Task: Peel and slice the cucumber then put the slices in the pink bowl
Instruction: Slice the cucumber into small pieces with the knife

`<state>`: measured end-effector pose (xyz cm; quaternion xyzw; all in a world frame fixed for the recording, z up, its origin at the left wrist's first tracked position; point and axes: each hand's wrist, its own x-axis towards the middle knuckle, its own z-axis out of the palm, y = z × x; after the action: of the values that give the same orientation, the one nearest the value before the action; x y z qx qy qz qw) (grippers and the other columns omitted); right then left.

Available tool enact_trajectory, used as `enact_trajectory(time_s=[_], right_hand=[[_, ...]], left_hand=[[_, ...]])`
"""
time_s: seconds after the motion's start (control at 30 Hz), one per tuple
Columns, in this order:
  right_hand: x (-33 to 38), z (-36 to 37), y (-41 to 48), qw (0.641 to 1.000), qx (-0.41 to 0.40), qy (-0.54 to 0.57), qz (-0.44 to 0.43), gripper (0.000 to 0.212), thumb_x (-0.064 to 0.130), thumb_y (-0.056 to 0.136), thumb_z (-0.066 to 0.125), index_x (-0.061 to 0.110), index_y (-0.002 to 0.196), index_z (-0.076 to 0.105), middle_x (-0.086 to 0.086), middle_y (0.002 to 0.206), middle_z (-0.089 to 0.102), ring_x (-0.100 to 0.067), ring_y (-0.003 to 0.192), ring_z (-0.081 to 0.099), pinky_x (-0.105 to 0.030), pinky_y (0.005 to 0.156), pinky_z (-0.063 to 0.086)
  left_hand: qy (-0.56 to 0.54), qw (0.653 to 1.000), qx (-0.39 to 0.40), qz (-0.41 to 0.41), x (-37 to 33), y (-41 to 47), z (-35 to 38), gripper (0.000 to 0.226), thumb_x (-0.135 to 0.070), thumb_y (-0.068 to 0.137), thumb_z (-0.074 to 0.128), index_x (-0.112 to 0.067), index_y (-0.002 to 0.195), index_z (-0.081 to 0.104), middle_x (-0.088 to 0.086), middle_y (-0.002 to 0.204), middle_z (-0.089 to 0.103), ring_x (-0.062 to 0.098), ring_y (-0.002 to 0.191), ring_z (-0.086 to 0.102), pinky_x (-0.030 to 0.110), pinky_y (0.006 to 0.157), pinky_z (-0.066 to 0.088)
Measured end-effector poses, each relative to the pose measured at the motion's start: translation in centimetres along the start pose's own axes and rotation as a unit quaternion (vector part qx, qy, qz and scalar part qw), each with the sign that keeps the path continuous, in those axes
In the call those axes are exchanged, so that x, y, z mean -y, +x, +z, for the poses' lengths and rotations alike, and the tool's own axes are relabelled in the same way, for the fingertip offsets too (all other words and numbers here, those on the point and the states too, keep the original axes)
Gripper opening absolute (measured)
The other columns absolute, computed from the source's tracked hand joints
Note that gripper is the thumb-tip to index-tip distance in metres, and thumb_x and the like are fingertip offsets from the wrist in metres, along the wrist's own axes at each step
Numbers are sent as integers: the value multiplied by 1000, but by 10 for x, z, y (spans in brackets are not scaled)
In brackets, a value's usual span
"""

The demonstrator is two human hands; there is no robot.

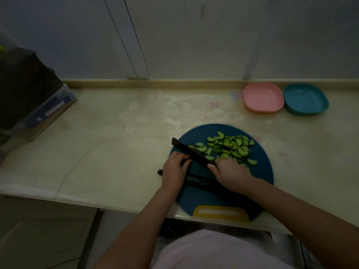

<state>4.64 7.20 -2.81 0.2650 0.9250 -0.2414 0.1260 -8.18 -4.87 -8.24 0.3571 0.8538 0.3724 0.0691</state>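
Observation:
On the round blue cutting board [260,171] lies a heap of half-moon cucumber slices [231,146]. My right hand [231,172] grips the handle of a black knife [192,153]. Its blade points up and left across the board. My left hand [173,171] holds a dark cucumber piece [184,163] against the blade's left side; its end sticks out left of the hand. Another long dark cucumber piece [202,181] lies on the board between my wrists. The pink bowl [263,98] stands empty at the counter's back right.
A blue bowl [306,99] sits right of the pink one, touching it. A dark box on a carton [29,94] occupies the counter's left end. The board's yellow handle [221,212] overhangs the counter's front edge. The wall runs along the back.

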Motion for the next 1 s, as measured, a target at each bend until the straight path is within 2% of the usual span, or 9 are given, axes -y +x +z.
enact_trajectory(time_s=[0.1,0.2,0.3,0.43,0.53,0.63,0.8,1.0], right_hand=[[-2,2,2,1000,-10,11,-2,40,37,100,34,6,92,57,-14,91,60,-28,83,57,-29,60,30],[-10,2,-1,999,-12,42,10,39,37,99,35,7,89,56,-13,85,59,-28,78,56,-32,60,37],[-17,0,-6,997,-8,70,21,34,37,99,36,17,75,48,-8,75,55,-26,72,56,-36,63,44],[-19,0,-10,998,-7,61,18,35,37,99,35,27,66,34,3,66,44,-19,67,48,-30,61,35],[-21,4,-12,998,-7,60,17,30,40,99,33,22,76,41,-2,74,46,-19,72,44,-29,64,32],[-23,4,-14,997,-12,70,16,30,40,99,33,21,79,44,-4,76,49,-20,72,45,-29,64,31],[-25,1,-16,997,-24,72,8,38,40,99,33,13,80,51,-5,72,52,-22,68,50,-29,59,31],[-24,2,-14,998,-22,64,4,36,42,98,33,15,79,49,-8,77,55,-25,71,53,-31,61,35]], left_hand=[[27,1000,1,4,-3,-2,-1,14,-12,80,71,-7,92,72,6,87,65,20,80,62,20,67,42],[52,999,9,11,-4,-4,-2,19,-13,82,68,-10,101,71,5,93,65,20,88,61,24,70,44],[40,999,20,14,-3,-5,-3,22,-6,81,68,-8,103,71,7,97,67,20,90,62,17,76,41],[20,1000,23,2,-11,-1,-3,19,-8,80,70,-7,99,71,7,94,69,19,87,63,9,74,34],[23,999,33,5,-14,0,0,17,-11,80,70,-8,97,71,7,91,68,19,84,63,18,73,41],[37,999,28,4,-14,1,1,15,-14,80,71,-9,93,72,6,86,65,20,79,62,28,67,46],[56,998,17,-4,-17,1,1,15,-17,80,71,-10,93,72,6,84,66,20,77,62,24,63,40],[68,997,20,-4,-18,2,0,16,-18,80,71,-10,94,73,7,85,67,21,77,63,21,64,37]])
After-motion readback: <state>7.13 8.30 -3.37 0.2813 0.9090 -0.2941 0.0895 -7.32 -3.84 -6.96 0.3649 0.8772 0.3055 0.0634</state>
